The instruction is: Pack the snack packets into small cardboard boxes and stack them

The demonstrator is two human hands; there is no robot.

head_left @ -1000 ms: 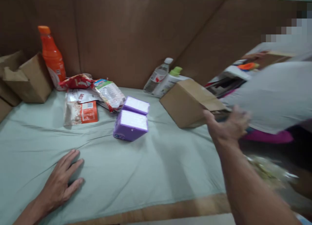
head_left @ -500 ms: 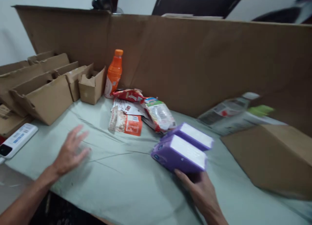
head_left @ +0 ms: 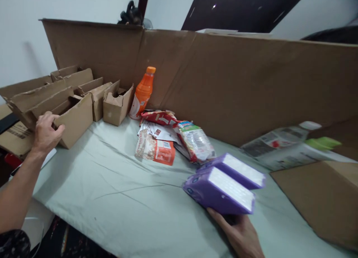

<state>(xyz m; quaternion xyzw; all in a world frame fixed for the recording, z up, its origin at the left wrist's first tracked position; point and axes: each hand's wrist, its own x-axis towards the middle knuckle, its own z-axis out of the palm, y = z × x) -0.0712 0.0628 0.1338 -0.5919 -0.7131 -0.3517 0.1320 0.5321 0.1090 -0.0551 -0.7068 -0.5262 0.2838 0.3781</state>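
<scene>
A pale wall (head_left: pixel 92 6) stands behind cardboard panels (head_left: pixel 251 86).

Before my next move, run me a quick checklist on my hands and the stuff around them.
1. Left hand touching the open brown cardboard box: ok, at its near end.
2. Right hand at the two purple rectangular packs with white faces: ok, thumb at the nearer one.
3. Right-hand grip secure: cannot tell, fingers mostly hidden.
4. Orange plastic bottle capped: ok.
5. Shiny printed plastic packets lying separately: not ok, they overlap.
6. Box contents: cannot tell, walls block the view.
</scene>
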